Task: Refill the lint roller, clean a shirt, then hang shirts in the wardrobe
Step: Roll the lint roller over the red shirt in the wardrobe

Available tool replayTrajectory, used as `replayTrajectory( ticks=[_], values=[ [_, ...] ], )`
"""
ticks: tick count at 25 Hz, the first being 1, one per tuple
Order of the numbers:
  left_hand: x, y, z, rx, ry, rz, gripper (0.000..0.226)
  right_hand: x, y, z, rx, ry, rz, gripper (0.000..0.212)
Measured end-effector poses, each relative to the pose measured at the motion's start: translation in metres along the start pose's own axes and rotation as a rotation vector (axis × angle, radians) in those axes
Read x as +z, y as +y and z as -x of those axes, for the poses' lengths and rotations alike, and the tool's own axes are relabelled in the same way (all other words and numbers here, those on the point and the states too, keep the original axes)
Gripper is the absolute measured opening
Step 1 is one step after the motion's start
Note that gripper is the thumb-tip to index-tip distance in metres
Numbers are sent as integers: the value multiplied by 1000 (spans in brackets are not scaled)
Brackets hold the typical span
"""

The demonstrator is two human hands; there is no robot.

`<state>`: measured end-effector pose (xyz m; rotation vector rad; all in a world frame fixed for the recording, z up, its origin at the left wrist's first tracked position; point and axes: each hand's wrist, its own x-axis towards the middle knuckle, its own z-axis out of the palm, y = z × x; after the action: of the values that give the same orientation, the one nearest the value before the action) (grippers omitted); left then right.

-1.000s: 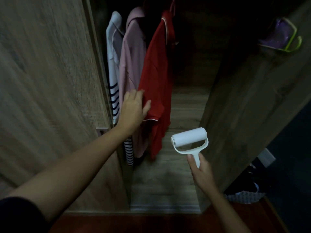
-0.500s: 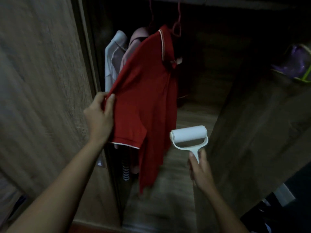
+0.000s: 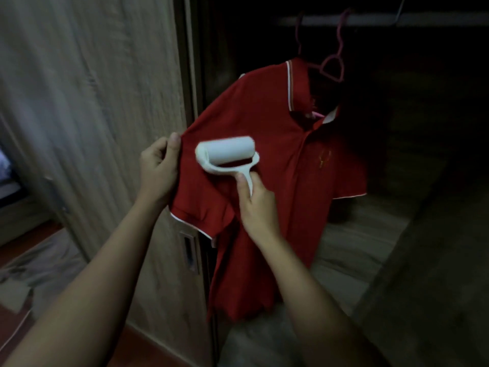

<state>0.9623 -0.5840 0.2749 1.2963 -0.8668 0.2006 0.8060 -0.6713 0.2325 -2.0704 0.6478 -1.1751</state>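
Cleaning stage: roller loaded, red shirt (image 3: 267,144) on its hanger (image 3: 334,65).
My left hand (image 3: 158,168) pinches the sleeve taut; my right hand (image 3: 258,205) grips the lint roller (image 3: 226,152) against the chest; hanging remains.

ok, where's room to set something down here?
Free: wooden wardrobe floor right of the red polo shirt, to the dark side panel. Crowded: at the door edge, left hand pinches the shirt, right hand holds the white lint roller over it.
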Motion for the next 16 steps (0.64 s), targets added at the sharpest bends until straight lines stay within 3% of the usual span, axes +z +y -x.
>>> replayTrajectory(
  ticks=[4,6,8,11,16],
  values=[
    [0,-5,-5,-7,-4,-10,40,26,24,66,187,-246,-41,27],
    [-1,-7,-6,5,-21,-15,40,25,22,53,140,-209,-39,25],
    [-2,-6,-8,3,-21,-13,40,20,19,12,80,-67,-5,26],
    [-1,-5,-7,0,-27,-2,40,9,22,-37,121,66,-60,31],
    [-1,-9,-7,3,-15,31,43,24,43,25,155,-189,-51,29]
  ],
)
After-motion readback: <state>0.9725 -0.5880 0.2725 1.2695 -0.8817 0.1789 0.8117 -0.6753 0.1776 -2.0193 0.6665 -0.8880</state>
